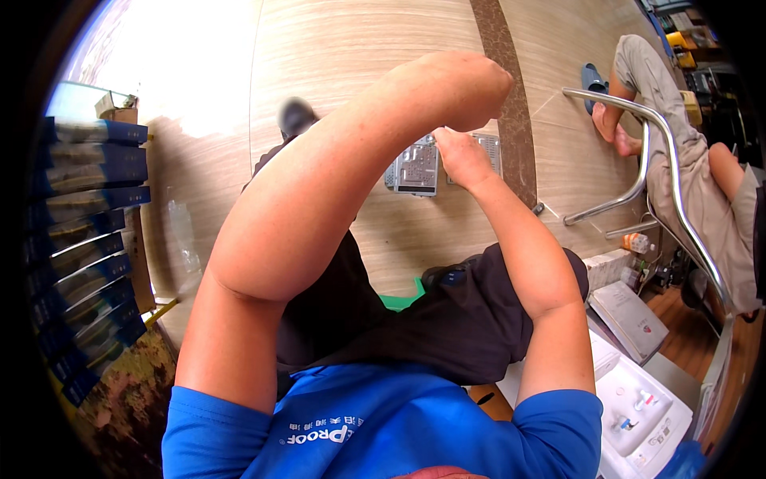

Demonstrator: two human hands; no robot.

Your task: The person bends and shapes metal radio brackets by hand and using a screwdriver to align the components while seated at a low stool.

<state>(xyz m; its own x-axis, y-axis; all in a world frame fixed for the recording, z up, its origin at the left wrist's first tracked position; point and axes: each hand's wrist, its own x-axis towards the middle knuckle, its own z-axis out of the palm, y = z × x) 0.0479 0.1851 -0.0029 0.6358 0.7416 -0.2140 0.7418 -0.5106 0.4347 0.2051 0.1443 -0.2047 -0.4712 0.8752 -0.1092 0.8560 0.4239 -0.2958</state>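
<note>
I am seated, looking down past my blue shirt and dark shorts to a wood-pattern floor. My left forearm rises across the middle of the view. My left hand (485, 80) is bent away at the wrist, so its fingers are hidden. My right hand (463, 157) reaches forward below it and grips the right edge of a grey circuit board (415, 168) with many small parts. A second grey perforated panel (490, 148) shows just behind my right hand. Both hands meet near the board's upper right corner.
A stack of blue boxes (88, 239) stands at the left, with a clear plastic bottle (180, 239) beside it. At the right another person sits by a chrome tube frame (670, 160). White boxes (638, 399) lie at lower right. A green object (403, 299) sits between my legs.
</note>
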